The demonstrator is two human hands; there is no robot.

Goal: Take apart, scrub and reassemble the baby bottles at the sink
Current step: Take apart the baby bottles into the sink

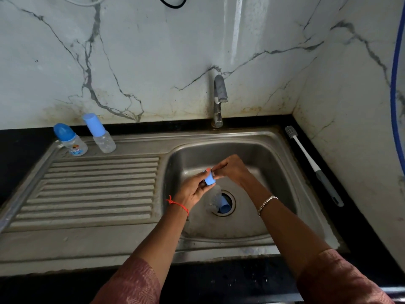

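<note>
Baby bottles: one apart, two still to do

Blue piece point(209, 179) is pinched by left grip point(192, 190) and right grip point(232, 170), both grasping it over the sink point(285, 150) basin. The clear bottle body point(215, 199) lies just below at the drain. Round-capped bottle point(72, 141) and tall-capped bottle point(100, 134) stand assembled on the drainboard. Brush point(313, 165) lies unused on the right surface. Judged early

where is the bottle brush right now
In the head view, the bottle brush lies on the black counter just right of the sink, along the right wall, bristles toward the back.
</note>
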